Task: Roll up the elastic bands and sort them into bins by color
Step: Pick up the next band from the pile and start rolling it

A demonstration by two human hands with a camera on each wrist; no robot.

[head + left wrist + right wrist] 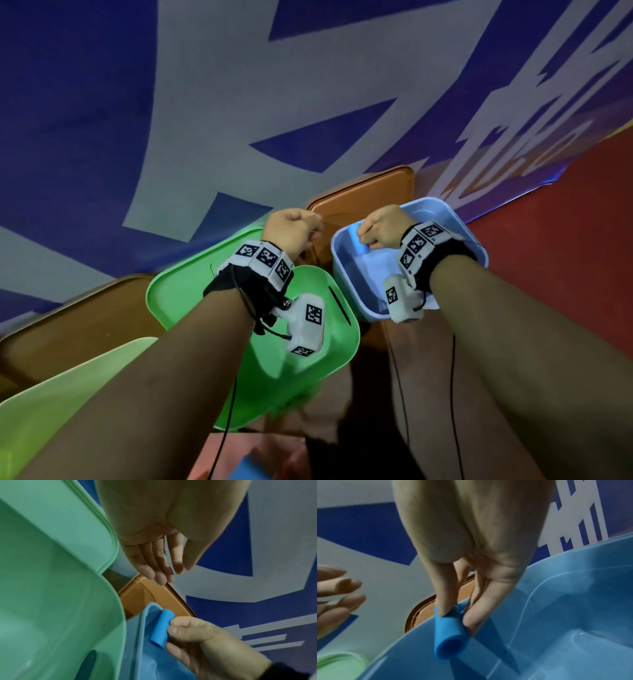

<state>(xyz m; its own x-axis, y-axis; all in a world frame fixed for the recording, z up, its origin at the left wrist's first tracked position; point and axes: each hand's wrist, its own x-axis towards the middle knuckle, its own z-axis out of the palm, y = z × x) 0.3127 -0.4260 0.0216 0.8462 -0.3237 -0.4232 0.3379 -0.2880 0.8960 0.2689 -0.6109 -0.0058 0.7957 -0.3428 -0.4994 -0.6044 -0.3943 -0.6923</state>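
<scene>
Forearms fill the bottom of the head view, both wearing black wrist straps with white marker blocks, and up ahead the right hand (pixel 383 228) has its grip pinched on a rolled blue band (pixel 449 635), thumb on one side, fingers on the other. That roll sits right over the blue bin (pixel 342 270), just inside its far-left corner (the right wrist view shows the roll's open end pointing toward the camera, above the bin's inner wall). The left hand (pixel 154 536) hangs released, fingers straight and together, holding nothing, above the gap where the green bin (pixel 178 291) meets an orange bin (pixel 370 195). Green and blue bins sit side by side, nearly touching at their near corners, the orange one tucked behind them. A second orange bin (pixel 85 318) and a pale green lid-like piece (pixel 61 404) show at lower left. Behind everything, a blue-and-white printed banner (pixel 171 102) covers the floor, red floor (pixel 565 222) at right.
</scene>
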